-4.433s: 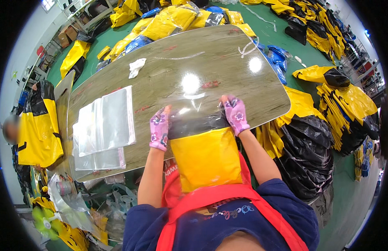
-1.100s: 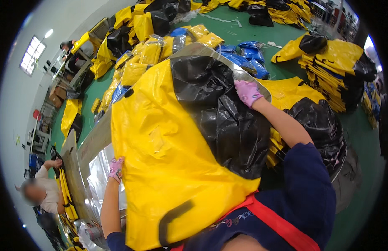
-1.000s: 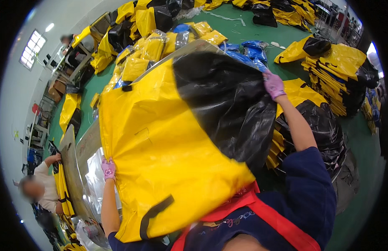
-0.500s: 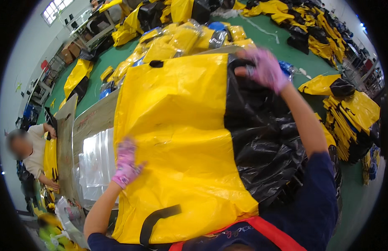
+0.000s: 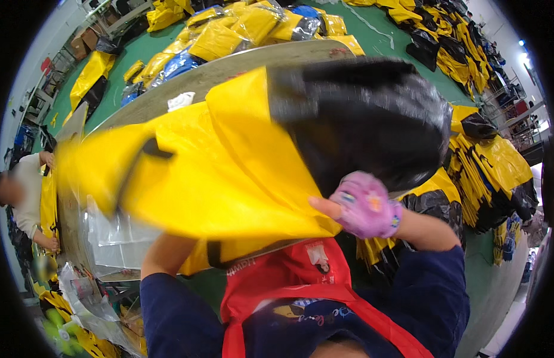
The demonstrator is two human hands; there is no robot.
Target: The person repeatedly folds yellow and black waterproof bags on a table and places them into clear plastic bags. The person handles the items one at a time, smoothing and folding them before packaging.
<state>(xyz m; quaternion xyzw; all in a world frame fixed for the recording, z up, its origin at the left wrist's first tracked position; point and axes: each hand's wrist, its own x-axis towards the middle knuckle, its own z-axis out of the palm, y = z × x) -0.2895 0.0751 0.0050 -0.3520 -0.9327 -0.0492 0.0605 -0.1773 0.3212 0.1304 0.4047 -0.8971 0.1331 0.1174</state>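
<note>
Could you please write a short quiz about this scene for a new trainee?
1. True or false: the right hand wears a pink fingerless glove.
2. Which two colours has the garment in the air?
3. The left hand is: A plainly visible, B hidden behind the garment, C resting on the table.

Key: 1 true. 2 yellow and black. 3 B.

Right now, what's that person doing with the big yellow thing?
A person in a red apron is handling a big yellow and black plastic garment over a long shiny table. The right hand, in a pink fingerless glove, grips its edge. The left hand is hidden under the yellow sheet. Heaps of similar yellow garments lie around.
</note>
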